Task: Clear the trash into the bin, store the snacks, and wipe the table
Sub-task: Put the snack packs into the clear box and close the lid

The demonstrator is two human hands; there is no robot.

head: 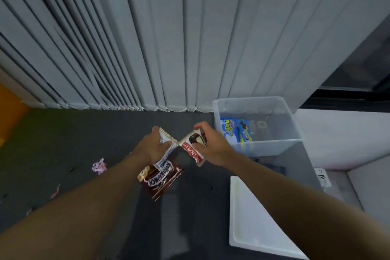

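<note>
My left hand [153, 145] grips two snack packets: a white packet [166, 136] and a brown Koko Krunch packet [161, 179] that hangs below it. My right hand [211, 145] holds a red-and-white Choco Pie packet [193, 145], just left of a clear plastic box [259, 145]. The box stands on a grey surface and holds a blue-and-white snack packet [230, 131] and a blue cookie packet [244, 132]. Both hands hover above a dark carpet floor.
Pink paper scraps [98, 165] lie on the dark carpet [63, 143] at the left. A white lid or tray [259, 224] lies at the lower right. Grey vertical blinds [168, 38] fill the back. A dark window [363, 59] is at the far right.
</note>
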